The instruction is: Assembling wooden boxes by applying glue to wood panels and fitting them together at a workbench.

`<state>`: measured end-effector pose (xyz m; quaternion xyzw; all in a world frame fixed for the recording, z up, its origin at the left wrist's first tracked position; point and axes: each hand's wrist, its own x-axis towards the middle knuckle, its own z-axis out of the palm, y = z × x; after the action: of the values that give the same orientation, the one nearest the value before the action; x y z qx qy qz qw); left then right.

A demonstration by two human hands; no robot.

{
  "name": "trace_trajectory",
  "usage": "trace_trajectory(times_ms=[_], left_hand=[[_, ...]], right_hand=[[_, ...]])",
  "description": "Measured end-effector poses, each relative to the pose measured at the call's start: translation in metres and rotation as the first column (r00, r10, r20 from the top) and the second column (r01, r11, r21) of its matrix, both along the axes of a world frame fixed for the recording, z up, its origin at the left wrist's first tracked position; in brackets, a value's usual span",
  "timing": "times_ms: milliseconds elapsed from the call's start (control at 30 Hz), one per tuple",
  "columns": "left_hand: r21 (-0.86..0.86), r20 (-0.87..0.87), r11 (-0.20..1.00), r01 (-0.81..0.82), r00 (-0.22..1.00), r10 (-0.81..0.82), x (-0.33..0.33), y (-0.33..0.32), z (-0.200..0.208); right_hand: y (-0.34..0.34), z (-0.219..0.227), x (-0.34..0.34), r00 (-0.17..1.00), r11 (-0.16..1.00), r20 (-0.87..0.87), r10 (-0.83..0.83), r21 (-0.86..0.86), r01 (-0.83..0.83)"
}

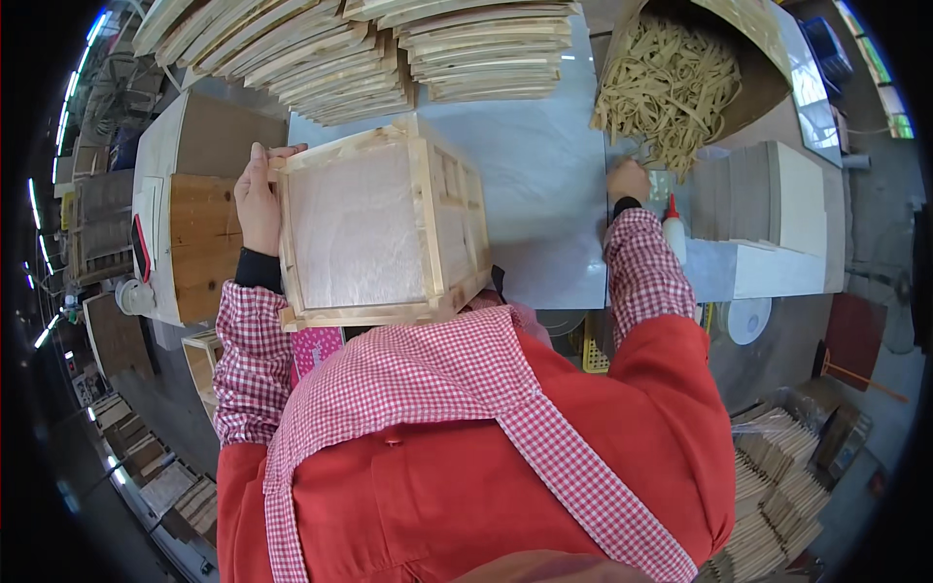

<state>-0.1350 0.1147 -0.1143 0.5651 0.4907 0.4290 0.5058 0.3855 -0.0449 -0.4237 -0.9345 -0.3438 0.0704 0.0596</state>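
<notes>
A pale wooden box (360, 233) with a thin panel set in a frame of light strips stands tilted at the table's near edge, in front of my body. My left hand (259, 206) grips its upper left edge, thumb pointing up and fingers toward the far corner. On the right, my right hand (629, 182) rests curled at the foot of a heap of tan strips (671, 92). Its fingertips are hidden, so what they hold does not show. Just right of that wrist stands a white glue bottle (673, 233) with a red tip.
Stacks of flat wooden frames (486, 49) line the table's far side. The tan strips spill from an open cardboard box (763, 58). Grey boards (734, 194) stand in a row at the right. A wooden-sided carton (204, 233) is at the left, and bundled wood pieces (777, 476) lie behind, lower right.
</notes>
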Motion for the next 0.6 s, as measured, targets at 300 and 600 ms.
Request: trace_trajectory(times_ms=[300, 600], left_hand=[[0.347, -0.301, 0.937, -0.050, 0.940, 0.162, 0.009, -0.001, 0.008], [0.756, -0.530, 0.284, 0.590, 0.806, -0.265, 0.051, -0.070, 0.105]], right_hand=[[0.013, 0.187, -0.039, 0.753, 0.690, -0.426, 0.502, 0.722, -0.051], [-0.023, 0.420, -0.256, 0.207, 0.288, -0.202, 0.957, 0.741, -0.607]])
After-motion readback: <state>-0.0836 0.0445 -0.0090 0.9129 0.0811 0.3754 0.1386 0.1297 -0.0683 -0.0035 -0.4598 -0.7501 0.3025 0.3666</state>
